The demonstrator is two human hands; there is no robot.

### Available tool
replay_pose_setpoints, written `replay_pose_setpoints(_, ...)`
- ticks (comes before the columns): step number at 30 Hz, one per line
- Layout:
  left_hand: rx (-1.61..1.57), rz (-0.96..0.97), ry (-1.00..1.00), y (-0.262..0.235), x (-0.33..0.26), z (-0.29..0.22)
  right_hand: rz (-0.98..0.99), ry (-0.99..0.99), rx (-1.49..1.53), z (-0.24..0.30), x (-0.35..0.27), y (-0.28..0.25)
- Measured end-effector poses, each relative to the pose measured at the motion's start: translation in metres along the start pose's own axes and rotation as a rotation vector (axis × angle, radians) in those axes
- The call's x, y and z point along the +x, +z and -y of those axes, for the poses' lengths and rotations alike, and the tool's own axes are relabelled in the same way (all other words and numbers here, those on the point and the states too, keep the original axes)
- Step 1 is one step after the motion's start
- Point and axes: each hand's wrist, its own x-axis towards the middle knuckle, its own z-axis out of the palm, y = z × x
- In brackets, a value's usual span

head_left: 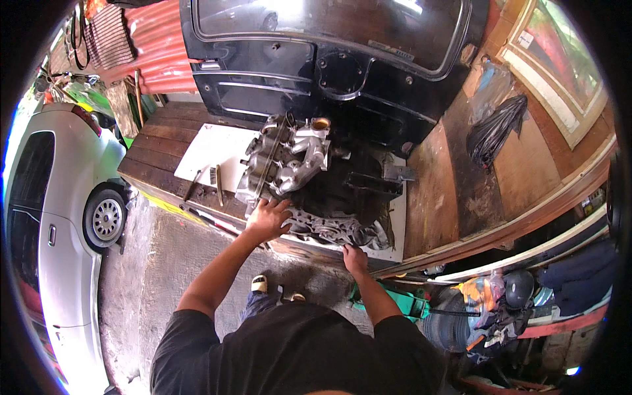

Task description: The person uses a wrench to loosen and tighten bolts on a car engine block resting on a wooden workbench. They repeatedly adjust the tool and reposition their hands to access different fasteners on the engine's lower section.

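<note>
A grey metal engine assembly (263, 161) with curved pipes stands on the wooden bench. Close to the bench's front edge lies a ribbed metal casting (332, 228), to the right of my left hand. My left hand (268, 219) rests with fingers spread on the engine's lower front end. At the casting's near edge my right hand (355, 259) is closed, and what its fingers hold is hidden. Left of the engine, a brush (218, 183) with a wooden handle and a thin dark tool (192, 186) lie partly over a white board (214, 151).
Behind the bench (158, 141) leans a black vehicle door (276, 72) with a window. A plywood wall (434, 197) with a hanging black bag (497, 131) closes the right side. A silver car (66, 197) stands left; a tire (447, 322) and helmet (519, 288) sit lower right.
</note>
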Motion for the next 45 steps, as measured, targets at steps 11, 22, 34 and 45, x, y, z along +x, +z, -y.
replay_pose_setpoints(11, 0.014, -0.032, 0.034, -0.005, -0.004, 0.001, 0.326, -0.300, -0.402, 0.051, 0.033, -0.088)
replay_pose_setpoints(22, 0.003, -0.144, 0.058, 0.003, 0.001, -0.001, 0.358, -0.550, -0.538, 0.131, 0.065, -0.106)
replay_pose_setpoints(34, 0.015, -0.125, 0.037, 0.008, 0.001, 0.003, 0.428, 0.064, 0.071, -0.016, -0.024, -0.033)
replay_pose_setpoints(45, 0.033, -0.100, -0.004, -0.001, 0.003, -0.004, 0.096, 0.202, 0.696, -0.015, -0.045, 0.089)
